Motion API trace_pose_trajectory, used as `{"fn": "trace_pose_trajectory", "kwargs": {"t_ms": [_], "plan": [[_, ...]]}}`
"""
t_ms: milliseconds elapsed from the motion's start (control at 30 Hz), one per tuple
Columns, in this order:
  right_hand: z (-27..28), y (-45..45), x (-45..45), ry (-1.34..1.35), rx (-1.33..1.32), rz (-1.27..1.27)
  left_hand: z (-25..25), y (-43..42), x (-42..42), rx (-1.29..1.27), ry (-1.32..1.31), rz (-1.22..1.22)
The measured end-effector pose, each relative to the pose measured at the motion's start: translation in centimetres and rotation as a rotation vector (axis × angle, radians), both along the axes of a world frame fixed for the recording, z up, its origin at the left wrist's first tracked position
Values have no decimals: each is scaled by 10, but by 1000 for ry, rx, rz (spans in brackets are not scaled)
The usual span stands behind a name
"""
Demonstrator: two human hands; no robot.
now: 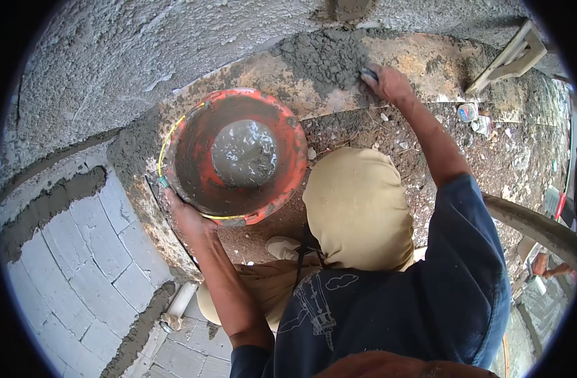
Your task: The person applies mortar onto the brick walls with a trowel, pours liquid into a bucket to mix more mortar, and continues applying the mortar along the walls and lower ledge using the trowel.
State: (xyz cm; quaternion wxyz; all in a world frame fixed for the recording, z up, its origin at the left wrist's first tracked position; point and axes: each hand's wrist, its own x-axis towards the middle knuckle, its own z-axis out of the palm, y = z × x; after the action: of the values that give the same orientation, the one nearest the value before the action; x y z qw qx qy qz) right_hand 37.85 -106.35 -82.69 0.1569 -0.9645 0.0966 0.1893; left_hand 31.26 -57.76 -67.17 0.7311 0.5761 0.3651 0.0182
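Observation:
My left hand [189, 217] is closed on the near-left rim of a red-orange bucket [294, 148], which tilts towards me. Wet grey mortar [244, 154] covers the bucket's bottom, and its inner wall is smeared with it. Off to the upper right, my right hand [390, 85] is wrapped round the dark handle of what looks like a trowel [369, 74]. Its blade is hidden at the edge of a heap of mortar [320, 60], which lies on a stained board [421, 60].
A wooden float [506, 60] leans at the upper right. Two small cans, one of them a printed can [467, 113], stand on the rubble. A pole [534, 230] crosses at right, near another person's hand [540, 264]. Grey blockwork [86, 252] with mortar strips is at left.

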Motion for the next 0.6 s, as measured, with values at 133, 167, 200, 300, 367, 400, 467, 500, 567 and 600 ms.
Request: {"fn": "trace_pose_trajectory", "kwargs": {"t_ms": [133, 167, 200, 300, 367, 400, 467, 500, 567, 600], "plan": [[-14, 7, 13, -133, 1, -71, 4, -16, -1, 72, 32, -16], [-6, 12, 10, -86, 16, -96, 4, -18, -3, 90, 37, -12], [8, 17, 2, -140, -13, -74, 0, -24, -7, 20, -33, -52], [16, 13, 1, 4, 23, -98, -12, -25, -10, 316, 173, 10], [1, 3, -12, -275, 50, -38, 24, -47, 4, 386, 294, 55], [25, 15, -16, -310, 93, -47, 15, -47, 5, 353, 157, 67], [40, 17, -24, -346, 39, -40, -2, -45, 10, 281, -45, 80], [48, 20, -26, -364, 35, -34, -9, -43, 13, 248, -113, 86], [70, 40, -32, -394, 19, -24, 6, -54, 16, 264, -175, 76], [82, 60, -34, -466, 38, 53, -1, -54, 19, 304, -156, 67]]}}
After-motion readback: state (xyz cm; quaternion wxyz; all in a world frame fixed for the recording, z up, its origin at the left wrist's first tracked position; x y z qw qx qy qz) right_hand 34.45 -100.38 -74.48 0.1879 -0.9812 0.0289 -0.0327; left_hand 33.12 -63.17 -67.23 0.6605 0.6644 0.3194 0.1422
